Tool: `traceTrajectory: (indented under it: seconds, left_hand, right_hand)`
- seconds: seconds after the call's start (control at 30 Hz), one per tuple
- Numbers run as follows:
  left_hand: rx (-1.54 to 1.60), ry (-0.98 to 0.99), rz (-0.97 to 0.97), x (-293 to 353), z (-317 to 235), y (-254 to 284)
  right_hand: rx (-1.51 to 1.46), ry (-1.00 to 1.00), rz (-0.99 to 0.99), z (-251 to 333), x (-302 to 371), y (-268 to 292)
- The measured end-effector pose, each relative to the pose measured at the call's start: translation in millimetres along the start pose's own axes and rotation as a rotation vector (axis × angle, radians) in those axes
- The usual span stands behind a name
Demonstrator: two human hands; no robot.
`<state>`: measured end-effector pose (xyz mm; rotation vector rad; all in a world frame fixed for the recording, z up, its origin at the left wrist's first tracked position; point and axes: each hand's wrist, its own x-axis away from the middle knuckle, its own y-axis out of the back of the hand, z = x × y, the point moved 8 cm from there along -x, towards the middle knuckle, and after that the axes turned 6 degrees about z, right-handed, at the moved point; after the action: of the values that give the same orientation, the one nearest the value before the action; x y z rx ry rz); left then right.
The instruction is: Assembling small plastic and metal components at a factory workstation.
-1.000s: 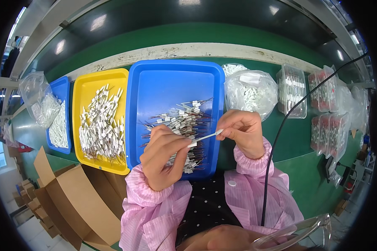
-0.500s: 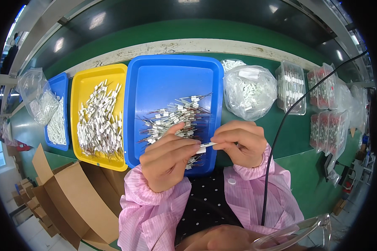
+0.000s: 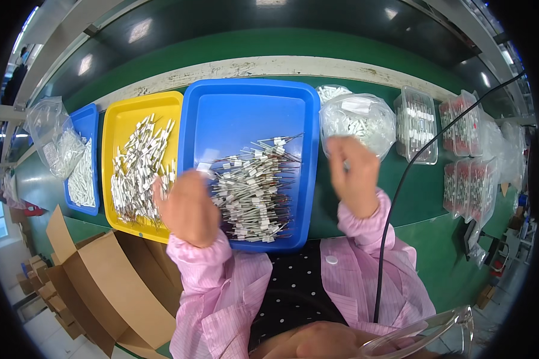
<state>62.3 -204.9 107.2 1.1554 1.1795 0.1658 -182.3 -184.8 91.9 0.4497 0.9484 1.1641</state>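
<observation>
My left hand (image 3: 191, 206), smeared by motion, hovers over the near ends of the yellow tray (image 3: 106, 155) and the large blue tray (image 3: 245, 110). A blurred white piece (image 3: 205, 167) shows at its fingers; whether they grip it I cannot tell. Several thin white-sleeved parts with dark wire ends (image 3: 251, 191) lie heaped in the blue tray, and similar white parts (image 3: 141, 173) fill the yellow one. My right hand (image 3: 354, 173), also blurred, is at the near edge of a clear plastic bag (image 3: 380, 113) of small white tubes (image 3: 356, 126). Its fingertips are too smeared to read.
Farther left are a smaller blue tray (image 3: 91, 113) of white pieces and a plastic bag (image 3: 48, 119). Clear boxes (image 3: 416, 119) of parts stand at right. A black cable (image 3: 395, 197) crosses the right side. An open cardboard box (image 3: 114, 275) sits at lower left.
My hands have parted from a small white piece they held together over the blue tray. The left has moved left toward the yellow tray, the right up to the bag of tubes.
</observation>
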Motion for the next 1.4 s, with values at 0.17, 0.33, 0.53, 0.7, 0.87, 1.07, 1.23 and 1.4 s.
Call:
traceTrajectory:
  seconds: [0.17,0.33,0.53,0.7,0.87,1.07,1.23,1.4]
  left_hand:
    - [-0.371,0.328,0.072,-0.5,46.2,0.2]
    - [0.274,-0.011,0.444,-31.0,-5.4,-74.6]
    - [0.34,-0.287,0.577,-53.5,-72.2,-138.7]
    - [0.349,-0.189,0.718,-48.2,-63.4,-162.8]
    - [0.396,-0.128,0.664,-44.7,-49.4,-154.2]
    - [0.578,0.043,0.454,-60.1,-27.0,-105.4]
    - [0.955,0.333,0.414,-49.1,-22.5,-61.3]
    - [1.323,0.464,0.317,-34.0,-26.5,-44.1]
  right_hand:
    - [0.472,-0.17,0.25,-77.2,3.6,-10.0]
    - [0.42,-0.126,0.272,-87.0,-0.3,-24.2]
    - [0.374,-0.141,0.318,-91.8,-2.6,-25.5]
    - [0.345,-0.173,0.234,-86.2,-4.2,-9.5]
    - [0.336,-0.128,0.142,-76.2,-3.6,9.3]
    - [0.45,-0.069,0.256,-72.0,-0.1,-14.5]
    - [0.355,-0.191,0.33,-95.2,5.9,-19.6]
    - [0.337,-0.092,0.444,-75.8,19.2,-16.7]
